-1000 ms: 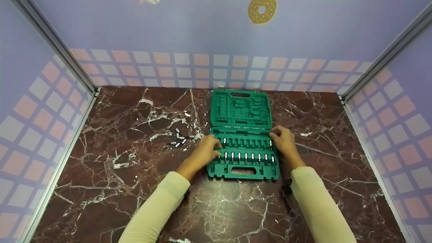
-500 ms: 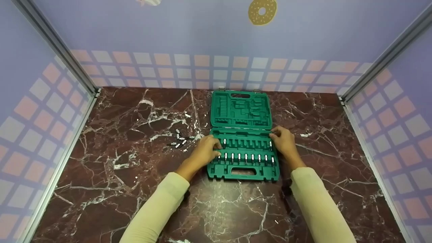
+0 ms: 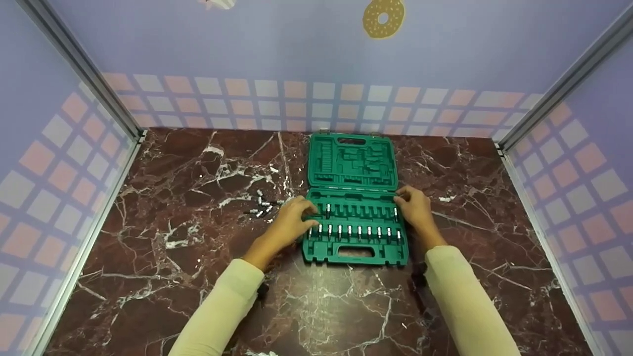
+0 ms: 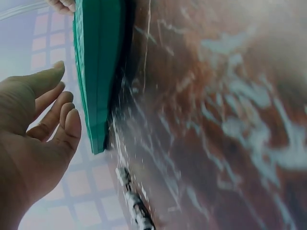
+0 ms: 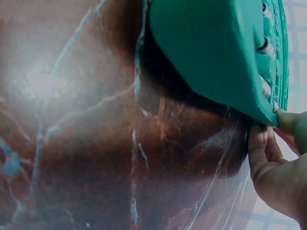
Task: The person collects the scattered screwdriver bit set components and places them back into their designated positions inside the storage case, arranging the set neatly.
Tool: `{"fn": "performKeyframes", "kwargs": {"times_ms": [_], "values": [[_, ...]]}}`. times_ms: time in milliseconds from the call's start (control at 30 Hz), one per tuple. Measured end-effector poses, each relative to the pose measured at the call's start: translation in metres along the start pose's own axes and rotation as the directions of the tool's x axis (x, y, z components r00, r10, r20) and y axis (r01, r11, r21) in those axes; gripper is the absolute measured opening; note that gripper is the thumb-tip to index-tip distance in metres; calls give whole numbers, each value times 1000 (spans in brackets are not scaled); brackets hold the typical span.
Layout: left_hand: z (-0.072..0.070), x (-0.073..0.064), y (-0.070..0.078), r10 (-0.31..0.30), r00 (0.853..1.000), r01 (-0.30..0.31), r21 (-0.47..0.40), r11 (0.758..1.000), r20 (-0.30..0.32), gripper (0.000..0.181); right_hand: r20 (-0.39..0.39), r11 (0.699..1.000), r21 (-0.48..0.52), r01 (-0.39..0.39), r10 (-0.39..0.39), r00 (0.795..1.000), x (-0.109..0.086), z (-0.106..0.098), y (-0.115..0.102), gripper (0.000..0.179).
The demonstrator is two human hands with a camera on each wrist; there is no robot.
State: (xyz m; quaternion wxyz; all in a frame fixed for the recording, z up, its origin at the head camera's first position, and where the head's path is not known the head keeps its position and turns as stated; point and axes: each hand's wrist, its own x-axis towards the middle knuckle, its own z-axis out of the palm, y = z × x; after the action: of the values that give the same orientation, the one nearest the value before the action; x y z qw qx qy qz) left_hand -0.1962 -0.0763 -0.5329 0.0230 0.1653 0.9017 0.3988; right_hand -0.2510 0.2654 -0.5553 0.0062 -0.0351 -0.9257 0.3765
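A green plastic tool case [image 3: 324,253] lies unfolded on the marbled surface, its moulded lid [image 3: 346,173] away from me. A row of bit sockets [image 3: 349,232] fills the near slots. The far row has one socket [image 3: 328,210] towards its left end and another [image 3: 395,213] at its right end. My left hand [image 3: 289,220] hovers at the left edge; in the left wrist view its loosely bent fingers [image 4: 72,125] hold nothing and stand apart from the case. My right hand [image 3: 415,210] pinches the right edge, thumb on the rim and fingers beneath in the right wrist view.
A small pile of loose bit sockets [image 3: 265,203] lies on the marbled surface [image 3: 173,277], left of the case and beyond my left hand. Patterned walls [image 3: 296,109] enclose the back and both sides.
My left hand has drawn back leftward from the case, uncovering the leftmost socket of the near row. The right hand stays at the case's right edge.
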Motion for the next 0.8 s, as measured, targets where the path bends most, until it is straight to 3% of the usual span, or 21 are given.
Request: {"fn": "performKeyframes", "kwargs": {"times_ms": [233, 433, 800], "values": [[-20, -10, -10, 41, 993, -37, 34, 999, -113, 27, -7, 1000, 1, 22, -22, 1000, 0, 1, 1, 19], [-35, -21, -25, 30, 984, -22, 49, 999, -175, 30, -10, 1000, 4, 11, -11, 1000, -1, 2, 1, 18], [-58, -35, -48, -25, 982, 50, 129, 990, -189, 39, -25, 1000, 17, 25, -25, 999, 1, 0, 1, 19]]}}
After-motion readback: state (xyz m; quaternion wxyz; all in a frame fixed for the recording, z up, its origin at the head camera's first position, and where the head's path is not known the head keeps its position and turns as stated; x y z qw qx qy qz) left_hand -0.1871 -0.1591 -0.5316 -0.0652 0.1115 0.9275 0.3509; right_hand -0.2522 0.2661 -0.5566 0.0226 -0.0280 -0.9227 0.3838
